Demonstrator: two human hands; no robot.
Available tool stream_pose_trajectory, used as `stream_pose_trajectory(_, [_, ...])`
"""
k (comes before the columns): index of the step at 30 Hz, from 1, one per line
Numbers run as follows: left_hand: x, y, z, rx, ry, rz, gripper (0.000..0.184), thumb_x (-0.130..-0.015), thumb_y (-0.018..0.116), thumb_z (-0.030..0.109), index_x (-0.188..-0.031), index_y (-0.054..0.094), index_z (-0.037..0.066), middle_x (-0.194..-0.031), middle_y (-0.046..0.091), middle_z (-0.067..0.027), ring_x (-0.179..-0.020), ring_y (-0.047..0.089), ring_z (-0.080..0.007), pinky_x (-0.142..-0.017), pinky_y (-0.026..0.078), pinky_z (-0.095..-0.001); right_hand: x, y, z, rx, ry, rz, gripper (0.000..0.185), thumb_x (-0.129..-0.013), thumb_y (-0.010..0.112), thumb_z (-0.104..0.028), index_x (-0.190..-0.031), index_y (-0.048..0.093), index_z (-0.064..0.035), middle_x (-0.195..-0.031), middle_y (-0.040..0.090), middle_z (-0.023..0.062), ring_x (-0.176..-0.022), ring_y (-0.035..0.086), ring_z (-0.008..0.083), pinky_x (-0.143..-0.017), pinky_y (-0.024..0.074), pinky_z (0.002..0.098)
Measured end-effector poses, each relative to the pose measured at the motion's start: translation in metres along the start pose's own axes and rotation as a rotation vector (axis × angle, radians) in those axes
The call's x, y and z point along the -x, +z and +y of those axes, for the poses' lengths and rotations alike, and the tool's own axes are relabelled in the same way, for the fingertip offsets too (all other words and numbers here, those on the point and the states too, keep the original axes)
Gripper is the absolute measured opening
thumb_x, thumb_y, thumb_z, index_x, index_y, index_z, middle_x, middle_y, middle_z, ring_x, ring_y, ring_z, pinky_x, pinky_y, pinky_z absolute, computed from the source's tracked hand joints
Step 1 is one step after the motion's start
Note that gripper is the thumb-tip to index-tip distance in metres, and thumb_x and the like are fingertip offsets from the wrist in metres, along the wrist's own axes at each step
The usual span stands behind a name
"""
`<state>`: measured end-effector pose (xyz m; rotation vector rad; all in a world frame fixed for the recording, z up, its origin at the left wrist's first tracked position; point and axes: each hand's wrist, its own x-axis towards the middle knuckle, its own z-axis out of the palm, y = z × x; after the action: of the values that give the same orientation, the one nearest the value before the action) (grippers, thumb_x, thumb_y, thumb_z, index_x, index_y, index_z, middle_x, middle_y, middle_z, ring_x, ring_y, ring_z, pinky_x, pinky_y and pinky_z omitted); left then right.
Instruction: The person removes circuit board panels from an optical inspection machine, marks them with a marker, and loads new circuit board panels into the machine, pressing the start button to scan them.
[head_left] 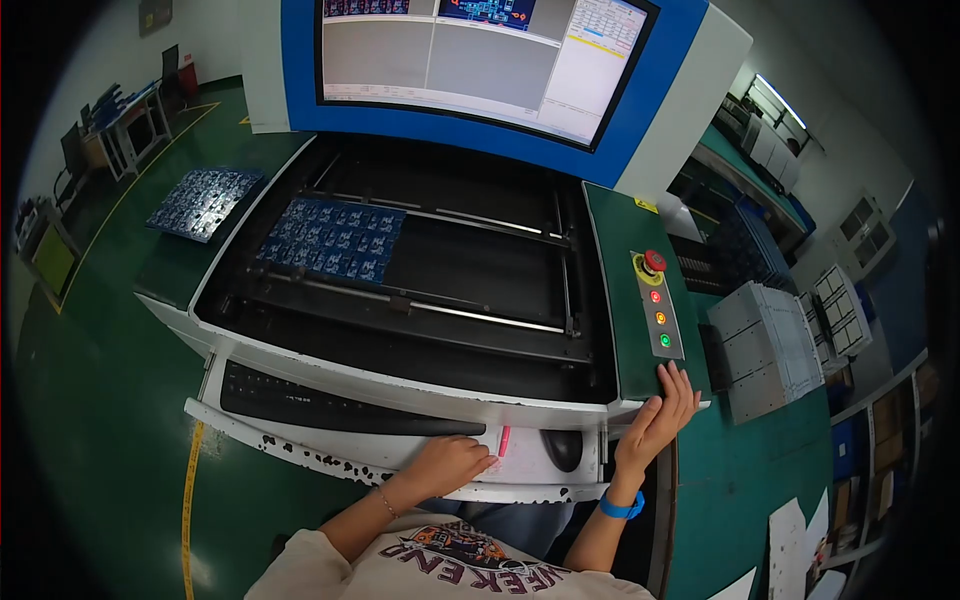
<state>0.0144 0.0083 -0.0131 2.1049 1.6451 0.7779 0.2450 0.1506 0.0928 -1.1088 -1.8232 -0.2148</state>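
Blue circuit panel [335, 240], patterned in repeated units, lies between the rails [490, 223] of the machine's dark bay [480, 268], toward its left side; setting it there looks done. A second panel [205, 203] rests outside the bay on the green ledge [172, 270], and whether it has been through the machine cannot be told. Board images fill the upper panes of the screen [480, 62], while the lower ones are plain grey, so how far any check has got is unclear.

The person's left hand [452, 465] lies loosely curled on the keyboard tray [530, 472], just beside a pink marker [505, 440]; whether it grips anything cannot be told. The right hand [655, 420] is spread, its fingertips at the control panel's front end, below the lit green button [665, 341], holding nothing.
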Motion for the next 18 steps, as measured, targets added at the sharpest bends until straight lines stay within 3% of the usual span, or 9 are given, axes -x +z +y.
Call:
stream_pose_trajectory(8, [0.010,0.007,-0.008,-0.050,0.013,-0.015,0.032,-0.096,0.052,0.032,-0.081,0.068,0.008,-0.075,0.066,-0.0088,-0.072,0.066,-0.0288,-0.066,0.054,-0.0406,0.036,0.017,0.006,-0.104,-0.068,0.159,0.037,-0.100,0.039,-0.026,-0.123,0.059,-0.0039,-0.133,0.055,0.0121,-0.133,0.041,0.0345,-0.117,0.0138,0.0526])
stream_pose_trajectory(18, [-0.004,-0.008,0.005,-0.015,-0.012,-0.052,0.030,-0.095,0.055,0.029,-0.080,0.068,0.007,-0.077,0.066,-0.0103,-0.070,0.065,-0.0307,-0.064,0.053,-0.0416,0.020,0.015,0.011,-0.087,-0.035,0.144,0.037,-0.099,0.040,-0.027,-0.123,0.058,-0.0046,-0.133,0.055,0.0118,-0.132,0.041,0.0346,-0.117,0.0134,0.0536])
